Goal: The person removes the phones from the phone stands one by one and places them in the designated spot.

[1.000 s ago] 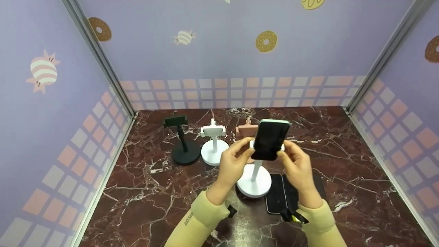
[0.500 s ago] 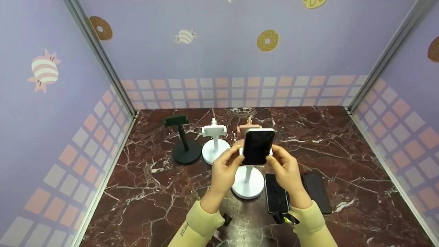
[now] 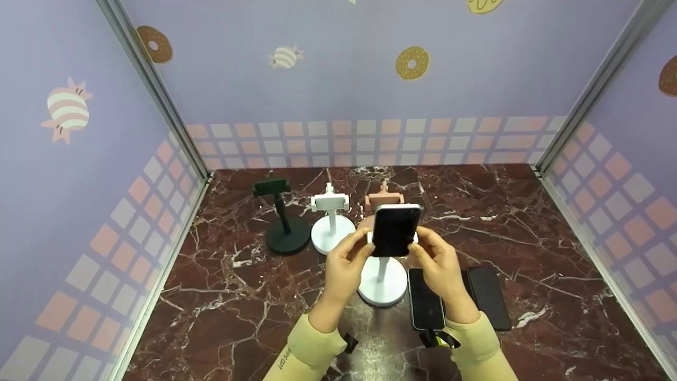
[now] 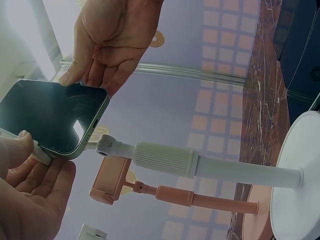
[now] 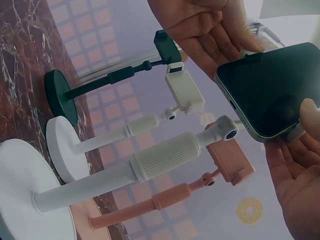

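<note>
A smartphone [image 3: 395, 231] with a dark screen and pale green edge stands tilted in the clamp of a white phone stand [image 3: 383, 280]. White clamp ends show at both sides of the phone. My left hand [image 3: 344, 270] pinches the phone's left side at the clamp, thumb in front and fingers behind. On the opposite side my right hand [image 3: 443, 269] pinches the phone and clamp likewise. The left wrist view shows the stand's ribbed collar [image 4: 166, 160] below the phone [image 4: 52, 115]. The clamp's back is mostly hidden by the phone [image 5: 272, 92].
Behind stand a black-green phone stand [image 3: 287, 235], another white phone stand [image 3: 331, 233] and a pink phone stand [image 3: 384, 199], partly covered by the held phone. Two dark phones, one [image 3: 426, 304] partly behind my right wrist and another [image 3: 489, 297], lie on the marble-patterned table [image 3: 238, 317].
Both hands, with the phone and its white stand, have shifted left and slightly nearer; over the last half second they barely move, and the phone sits a little lower.
</note>
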`<state>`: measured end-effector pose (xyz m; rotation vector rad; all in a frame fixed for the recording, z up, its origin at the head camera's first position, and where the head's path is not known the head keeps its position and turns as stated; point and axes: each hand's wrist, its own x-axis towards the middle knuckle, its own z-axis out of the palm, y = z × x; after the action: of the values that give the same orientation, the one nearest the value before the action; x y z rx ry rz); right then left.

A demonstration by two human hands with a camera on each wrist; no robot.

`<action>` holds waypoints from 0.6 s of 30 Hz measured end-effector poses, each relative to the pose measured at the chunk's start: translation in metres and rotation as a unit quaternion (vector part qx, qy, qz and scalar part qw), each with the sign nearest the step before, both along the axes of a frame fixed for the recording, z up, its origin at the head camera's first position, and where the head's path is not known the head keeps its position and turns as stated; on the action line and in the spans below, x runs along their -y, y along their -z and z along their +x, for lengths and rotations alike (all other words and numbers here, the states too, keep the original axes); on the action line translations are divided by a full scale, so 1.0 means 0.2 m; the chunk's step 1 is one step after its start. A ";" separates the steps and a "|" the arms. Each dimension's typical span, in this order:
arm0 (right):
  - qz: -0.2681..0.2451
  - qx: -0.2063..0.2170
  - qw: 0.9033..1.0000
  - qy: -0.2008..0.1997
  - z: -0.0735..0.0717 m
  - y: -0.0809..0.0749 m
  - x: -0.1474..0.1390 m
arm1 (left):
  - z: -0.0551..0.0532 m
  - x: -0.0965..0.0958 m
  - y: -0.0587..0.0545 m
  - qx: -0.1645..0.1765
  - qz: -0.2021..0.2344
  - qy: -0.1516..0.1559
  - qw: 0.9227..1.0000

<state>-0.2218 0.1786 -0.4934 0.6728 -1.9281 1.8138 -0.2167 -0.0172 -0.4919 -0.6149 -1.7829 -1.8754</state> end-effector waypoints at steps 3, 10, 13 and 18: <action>0.002 -0.003 1.000 0.003 0.01 0.00 0.00 | 0.00 0.00 0.01 -0.006 -0.004 -0.005 1.000; 0.002 0.000 1.000 0.005 0.00 0.01 0.00 | 0.01 0.00 0.01 0.015 0.001 -0.005 1.000; 0.002 0.003 1.000 0.004 0.00 0.01 0.00 | 0.01 0.00 0.01 0.020 0.000 -0.006 1.000; 0.003 0.017 1.000 -0.005 0.01 0.00 -0.01 | 0.00 0.01 0.02 0.008 0.002 0.007 1.000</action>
<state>-0.2201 0.1805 -0.4944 0.6587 -1.9554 1.8381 -0.2159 -0.0186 -0.4953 -0.6126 -1.7881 -1.8984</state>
